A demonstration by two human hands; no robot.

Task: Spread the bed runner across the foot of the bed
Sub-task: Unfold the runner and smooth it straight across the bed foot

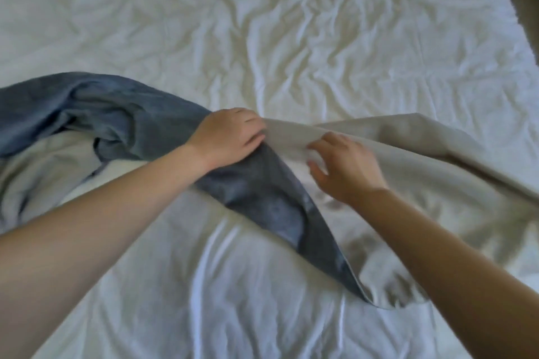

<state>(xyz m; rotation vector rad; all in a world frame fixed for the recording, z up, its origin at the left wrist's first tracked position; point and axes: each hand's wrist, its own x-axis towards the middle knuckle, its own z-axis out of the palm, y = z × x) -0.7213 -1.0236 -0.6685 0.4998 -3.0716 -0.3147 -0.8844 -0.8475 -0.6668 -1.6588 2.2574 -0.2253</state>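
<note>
The bed runner [256, 198] is a long cloth, blue on one face and beige on the other, lying twisted and bunched across the white bed [262, 38]. Its blue part trails to the left edge of the view; its beige face spreads out to the right. My left hand [230, 137] is closed over the runner at the twist in the middle. My right hand [347, 166] pinches the beige edge just beside it, fingers partly spread.
The wrinkled white sheet covers nearly the whole view. The bed's right edge [513, 17] runs diagonally at the top right, with dark floor beyond it. A bunched pale fold lies at the left under the blue cloth.
</note>
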